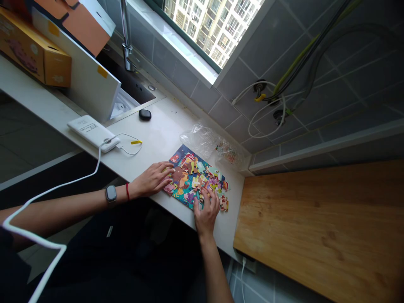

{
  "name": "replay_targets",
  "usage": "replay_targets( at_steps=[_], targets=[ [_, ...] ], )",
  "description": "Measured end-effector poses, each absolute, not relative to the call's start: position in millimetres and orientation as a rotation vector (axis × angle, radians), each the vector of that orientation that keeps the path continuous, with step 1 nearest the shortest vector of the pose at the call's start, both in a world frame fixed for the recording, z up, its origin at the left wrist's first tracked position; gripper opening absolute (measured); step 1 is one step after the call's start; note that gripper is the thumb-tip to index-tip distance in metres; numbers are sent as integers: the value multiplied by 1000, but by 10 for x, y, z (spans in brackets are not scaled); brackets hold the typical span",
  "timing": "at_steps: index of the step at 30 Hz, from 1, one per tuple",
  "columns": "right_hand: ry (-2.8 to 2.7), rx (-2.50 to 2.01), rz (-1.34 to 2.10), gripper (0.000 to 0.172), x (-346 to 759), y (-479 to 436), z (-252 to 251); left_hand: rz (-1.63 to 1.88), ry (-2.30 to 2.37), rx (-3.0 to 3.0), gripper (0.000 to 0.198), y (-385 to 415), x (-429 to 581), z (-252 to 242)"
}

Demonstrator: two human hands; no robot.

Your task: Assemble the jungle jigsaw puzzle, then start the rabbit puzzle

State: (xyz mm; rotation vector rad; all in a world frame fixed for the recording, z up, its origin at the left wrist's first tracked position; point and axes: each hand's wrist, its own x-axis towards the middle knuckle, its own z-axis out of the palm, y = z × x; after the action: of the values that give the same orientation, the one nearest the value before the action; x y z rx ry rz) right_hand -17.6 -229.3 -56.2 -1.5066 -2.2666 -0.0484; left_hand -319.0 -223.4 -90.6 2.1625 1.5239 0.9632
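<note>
Head view, near to far, all placement taken from the jigsaw puzzle [189,179]. On the puzzle's near-left side, left hand [153,179]: open and flat, fingers spread over the pieces, no grip evident; smartwatch [110,193] and red wristband [127,191] on that wrist. At the puzzle's near-right edge, right hand [206,212]: fingers curled down onto the pieces, grip on any single piece impossible to confirm. Under the puzzle, white countertop [148,147]. Just beside its right edge, loose pieces [224,203]. Just beyond it, clear plastic bag [198,139]. Left of it, white power bank [90,134] with white cable [126,145]. Right of it, wooden board [315,227]. Farther left and beyond, small black case [144,114], steel sink [126,80], faucet [128,46], yellow cardboard box [34,50]. Farthest, tiled wall [261,54] with hoses [303,71], and window [202,25].
</note>
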Motion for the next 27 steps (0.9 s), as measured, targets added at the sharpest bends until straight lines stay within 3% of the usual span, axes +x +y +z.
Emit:
replay_targets(
  at_steps=[6, 14, 20, 27],
  targets=[
    [-2342, -1523, -24, 65, -264, -2033, -610, 988, 1542, 2129, 38, -2248, -3187, -887],
    [-2241, -1605, 32, 51, -224, -1876, -669, 1042, 1549, 2161, 34, -2243, -3171, -854],
    [-2102, -1664, 220, 59, -123, -1828, -594, 985, 1540, 2216, 36, -2259, -3177, -826],
    [-1935, -1652, 196, 54, 98, -2055, -516, 937, 1269, 2347, 63, -2282, -3235, -787]
  ],
)
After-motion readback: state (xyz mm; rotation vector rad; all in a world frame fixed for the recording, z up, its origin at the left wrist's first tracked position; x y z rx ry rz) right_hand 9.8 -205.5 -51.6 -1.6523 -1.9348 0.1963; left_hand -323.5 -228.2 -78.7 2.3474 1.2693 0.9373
